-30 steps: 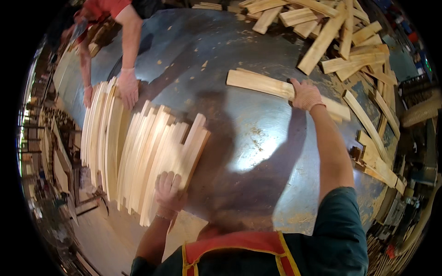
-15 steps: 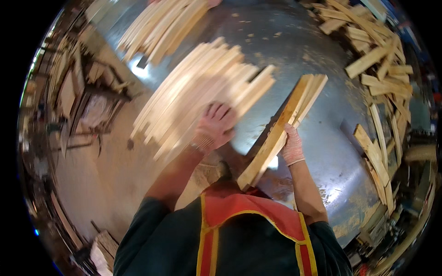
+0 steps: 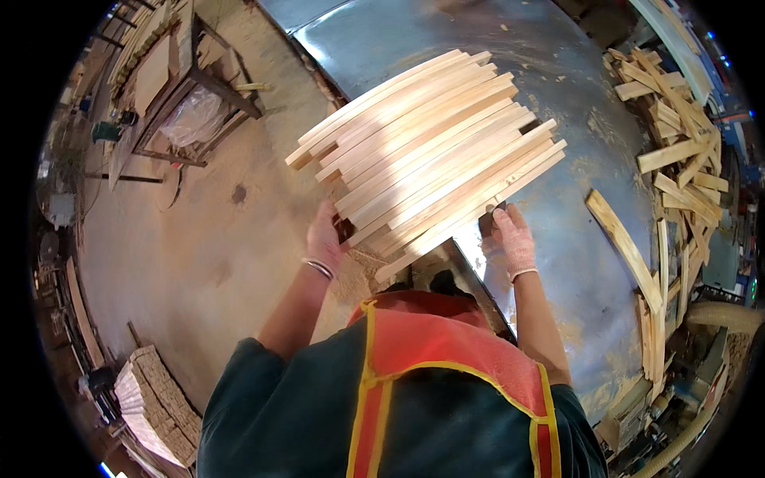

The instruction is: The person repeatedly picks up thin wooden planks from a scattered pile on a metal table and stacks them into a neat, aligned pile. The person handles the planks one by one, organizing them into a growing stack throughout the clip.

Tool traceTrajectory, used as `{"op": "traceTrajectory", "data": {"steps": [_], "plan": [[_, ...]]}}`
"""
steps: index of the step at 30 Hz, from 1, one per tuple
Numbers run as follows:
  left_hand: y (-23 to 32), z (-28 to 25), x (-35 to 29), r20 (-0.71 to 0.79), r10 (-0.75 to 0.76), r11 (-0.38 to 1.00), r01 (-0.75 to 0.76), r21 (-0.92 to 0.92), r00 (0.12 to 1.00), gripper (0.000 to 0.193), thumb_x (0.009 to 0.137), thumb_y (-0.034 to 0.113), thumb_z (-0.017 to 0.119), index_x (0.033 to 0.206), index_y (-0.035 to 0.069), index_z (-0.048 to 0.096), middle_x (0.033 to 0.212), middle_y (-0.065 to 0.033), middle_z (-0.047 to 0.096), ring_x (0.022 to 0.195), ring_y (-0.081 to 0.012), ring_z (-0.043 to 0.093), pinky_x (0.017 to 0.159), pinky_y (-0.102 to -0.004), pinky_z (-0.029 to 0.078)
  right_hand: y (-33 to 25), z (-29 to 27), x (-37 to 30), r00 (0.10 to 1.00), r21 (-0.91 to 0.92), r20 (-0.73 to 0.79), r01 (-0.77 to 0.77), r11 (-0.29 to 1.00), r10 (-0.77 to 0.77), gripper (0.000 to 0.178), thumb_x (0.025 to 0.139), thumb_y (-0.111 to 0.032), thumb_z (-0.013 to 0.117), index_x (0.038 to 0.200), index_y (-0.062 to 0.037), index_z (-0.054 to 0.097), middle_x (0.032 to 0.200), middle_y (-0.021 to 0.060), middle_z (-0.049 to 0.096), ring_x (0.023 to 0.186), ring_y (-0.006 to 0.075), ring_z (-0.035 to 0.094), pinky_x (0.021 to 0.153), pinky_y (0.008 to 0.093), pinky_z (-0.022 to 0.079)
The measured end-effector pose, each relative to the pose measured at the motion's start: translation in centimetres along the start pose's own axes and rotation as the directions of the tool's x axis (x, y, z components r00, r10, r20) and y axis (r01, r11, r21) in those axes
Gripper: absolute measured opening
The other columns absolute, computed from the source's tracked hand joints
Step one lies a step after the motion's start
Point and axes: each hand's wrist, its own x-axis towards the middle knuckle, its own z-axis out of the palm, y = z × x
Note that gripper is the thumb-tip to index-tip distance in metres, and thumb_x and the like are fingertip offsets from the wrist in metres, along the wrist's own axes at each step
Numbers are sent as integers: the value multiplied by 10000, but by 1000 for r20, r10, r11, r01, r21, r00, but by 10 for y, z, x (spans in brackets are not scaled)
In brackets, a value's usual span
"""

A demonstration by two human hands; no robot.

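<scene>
Several pale wooden strips (image 3: 430,143) lie side by side in one wide layer, with uneven ends. They rest on the metal table and their near ends overhang its edge. My left hand (image 3: 323,239), in a pale glove, is at the left ends of the strips, its fingers stretched out and partly hidden against them. On the other side, my gloved right hand (image 3: 513,240) is just below the nearest strip, close to the metal surface. Its fingers are slightly bent and apart, with nothing visible in them.
The shiny metal table (image 3: 558,295) carries sawdust and a loose yellowish board (image 3: 625,247). A jumbled heap of wood offcuts (image 3: 685,151) lies at the right. At the left stand a dark-framed rack (image 3: 179,88) and, lower down, a stacked wood bundle (image 3: 159,398). A ribbed hose (image 3: 721,316) is at the right.
My right hand has let go of the boards it held. My left hand has moved from above the strips to their left ends. The view has shifted; the other stack at the far left is gone.
</scene>
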Motion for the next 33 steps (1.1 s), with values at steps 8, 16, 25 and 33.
{"op": "traceTrajectory", "data": {"steps": [8, 16, 25, 33], "plan": [[-29, -3, -44, 356, -96, 913, -60, 404, 930, 393, 991, 353, 696, 1230, 45, 647, 1222, -93, 688, 1042, -336, 677, 895, -443, 574, -13, -29, 18, 989, 191, 16, 141, 971, -147, 671, 1011, -304, 726, 1571, -18, 489, 1324, 115, 691, 1208, 255, 652, 1040, 384, 527], [-61, -35, -109, 175, 223, 446, -261, 856, 959, 841, 961, 491, 722, 1635, 79, 435, 1602, -255, 489, 1422, -371, 560, 1155, -445, 459, 13, -28, 22, 993, -125, 96, -52, 991, 64, 685, 972, -396, 777, 1533, -93, 525, 1194, 70, 717, 992, 182, 695, 821, 340, 585], [-134, -101, -82, 400, -376, 809, 86, 581, 836, 777, 1018, 551, 672, 1524, -21, 529, 1410, -230, 655, 1265, -328, 644, 1066, -429, 504, 7, 13, 23, 968, 67, 250, -45, 997, 27, 505, 981, -365, 750, 1383, -95, 606, 949, 44, 696, 768, 137, 638, 676, 298, 534], [-150, 12, -54, 564, -409, 912, 334, 236, 718, 384, 1028, 482, 735, 1239, 165, 678, 1019, 27, 634, 907, -165, 599, 834, -348, 493, 5, -4, -12, 965, -56, 262, 6, 998, 9, 601, 963, -350, 784, 1476, -115, 578, 1006, 15, 658, 817, 107, 603, 710, 288, 519]]}}
